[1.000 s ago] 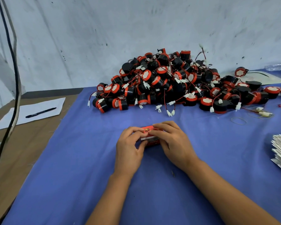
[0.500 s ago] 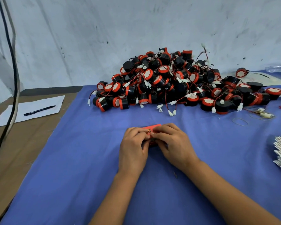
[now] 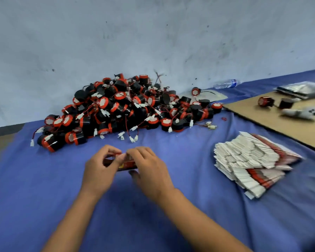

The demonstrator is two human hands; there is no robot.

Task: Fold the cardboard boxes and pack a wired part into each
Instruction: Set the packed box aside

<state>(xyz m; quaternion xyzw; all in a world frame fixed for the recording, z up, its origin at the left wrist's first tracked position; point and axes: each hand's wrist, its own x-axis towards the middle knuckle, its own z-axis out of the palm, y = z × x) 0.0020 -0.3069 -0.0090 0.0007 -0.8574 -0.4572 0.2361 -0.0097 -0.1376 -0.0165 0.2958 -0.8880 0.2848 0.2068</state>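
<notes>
Box: I see a small red cardboard box point(image 3: 127, 164) held low over the blue cloth-covered counter point(image 3: 171, 224), between my two hands; only a strip of its red side with a bit of yellow print shows, the rest is hidden and blurred.
Left hand: my left hand point(image 3: 100, 171) curls on the box's left end, thumb and forefinger pinched together at its top edge.
Right hand: my right hand point(image 3: 150, 171) covers the right end, fingers point(image 3: 135, 153) bent over the top and the thumb under the near edge, so it grips the box.
Fingertips: the two hands' fingertips meet above the middle of the box.
Parts: a big heap of round black-and-red wired parts with white plugs point(image 3: 124, 110) lies beyond the box, against the pale wall point(image 3: 153, 33).
Flat boxes: a fanned stack of flat white-and-red cardboard blanks point(image 3: 251, 162) lies to the right, well apart from the hands.
Board: a brown board point(image 3: 284, 124) at far right carries two more wired parts point(image 3: 275, 102) and something white, too blurred to name.
Bottle: a clear plastic bottle point(image 3: 225, 84) lies by the wall.
</notes>
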